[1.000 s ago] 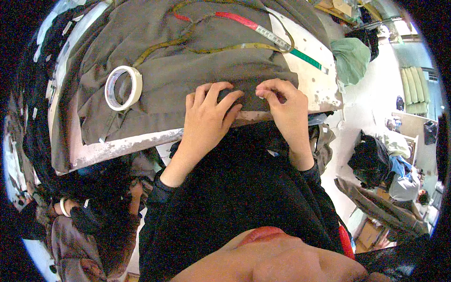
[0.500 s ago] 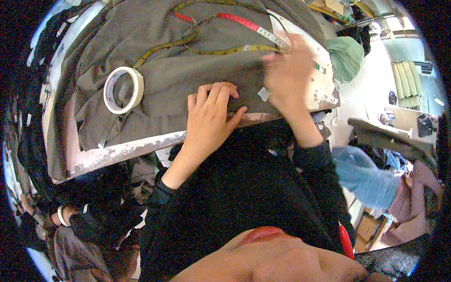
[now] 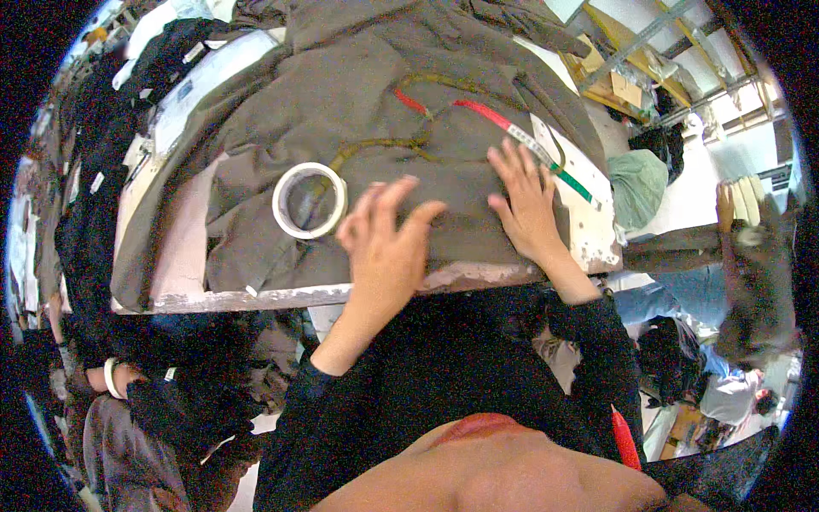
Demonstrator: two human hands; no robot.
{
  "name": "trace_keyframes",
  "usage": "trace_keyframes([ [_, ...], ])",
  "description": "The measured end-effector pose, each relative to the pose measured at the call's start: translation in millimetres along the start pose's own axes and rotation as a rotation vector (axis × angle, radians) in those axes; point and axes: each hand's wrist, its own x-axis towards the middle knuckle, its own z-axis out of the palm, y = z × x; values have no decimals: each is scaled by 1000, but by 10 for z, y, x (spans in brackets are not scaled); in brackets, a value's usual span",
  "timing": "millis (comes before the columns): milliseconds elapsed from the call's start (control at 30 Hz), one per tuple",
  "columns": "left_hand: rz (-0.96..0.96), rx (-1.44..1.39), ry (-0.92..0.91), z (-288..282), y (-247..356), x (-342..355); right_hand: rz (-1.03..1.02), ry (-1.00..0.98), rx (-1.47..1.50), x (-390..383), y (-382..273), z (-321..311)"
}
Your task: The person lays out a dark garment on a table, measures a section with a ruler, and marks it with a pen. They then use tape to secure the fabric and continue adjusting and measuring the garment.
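A dark brown cloth (image 3: 465, 230) covers most of the table. Over its lower middle is my left hand (image 3: 386, 243), slightly blurred, with fingers apart and nothing in them. My right hand (image 3: 529, 205) is spread open at the cloth's right part, palm down and holding nothing. Just beyond its fingertips runs a tape measure (image 3: 490, 115) with red, white and green stretches, its olive length looping left across the cloth. To the left of my left hand lies a roll of white tape (image 3: 280, 205), the olive strip showing through its hole.
The table's worn white edge (image 3: 213, 301) runs in front of me. A green bag (image 3: 640, 189) stands beyond its right end. Dark garments (image 3: 94, 222) are heaped at the left. A person's wrist with a white ring (image 3: 109, 377) shows lower left; another person (image 3: 759, 290) stands right.
My right hand, blurred at the tape measure before, is now spread apart from it, and the green stretch shows. My left hand's fingers have lifted and spread. The whole view has shifted.
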Motion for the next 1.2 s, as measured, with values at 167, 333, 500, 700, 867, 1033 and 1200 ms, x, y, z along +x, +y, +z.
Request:
trace_keyframes([
  [167,-90,-4,-239,-336,-348,-116,265,-344,197,-246,431,-448],
  [333,-81,-278,-8,-306,-414,-133,313,43,411,225,699,-502],
  [500,-317,-404,360,-745,-913,1,117,-239,200,671,806,-332],
  [700,-318,61,440,-1228,-2384,662,138,-415,159,833,718,-355],
  [867,-420,272,69,-1087,-2965,1085,57,-351,86,730,699,-693],
  [1033,81,-158,214,-736,-1757,1306,-10,203,80,1362,304,-1302],
  [1200,147,-447,105,-500,-802,1574,-758,246,578,2112,-1139,-964],
])
